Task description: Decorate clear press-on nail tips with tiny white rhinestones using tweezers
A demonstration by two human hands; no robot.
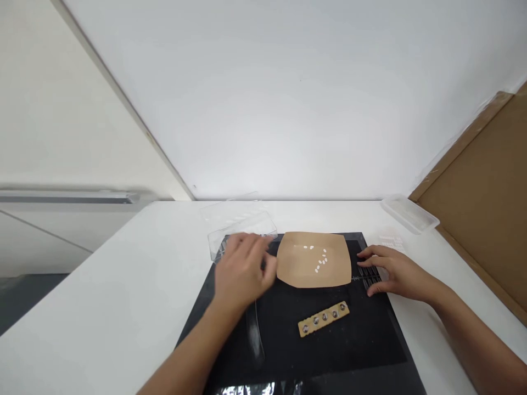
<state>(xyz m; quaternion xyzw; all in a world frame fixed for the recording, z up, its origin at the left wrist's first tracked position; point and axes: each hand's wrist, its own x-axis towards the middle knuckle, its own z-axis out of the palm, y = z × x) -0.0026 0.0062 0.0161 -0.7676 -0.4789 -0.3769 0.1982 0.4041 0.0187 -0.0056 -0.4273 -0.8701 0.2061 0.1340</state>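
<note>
Fingers: left hand (242, 271) has its fingers apart and blurred, holding nothing visible, above the black mat (349, 343); right hand (401, 271) has its fingers spread, resting on a dark slotted strip (368, 277), not clamped.
Between the fingers: a kraft paper tray (313, 260) holds small white pieces (319, 262), its sides just beside both hands.
Below the fingers: a wooden strip (324, 319) with a row of five metal studs lies on the mat, well apart from both hands.
Past the left fingers: a clear plastic container (241, 233) sits over the mat's far edge.
Past the right fingers: a clear plastic tray (407, 214) stands near the far edge of the white surface (102, 274).
Room: the tray's far edge nearly meets the mat's; open mat spreads below the left hand; wide white surface runs left of the mat.
</note>
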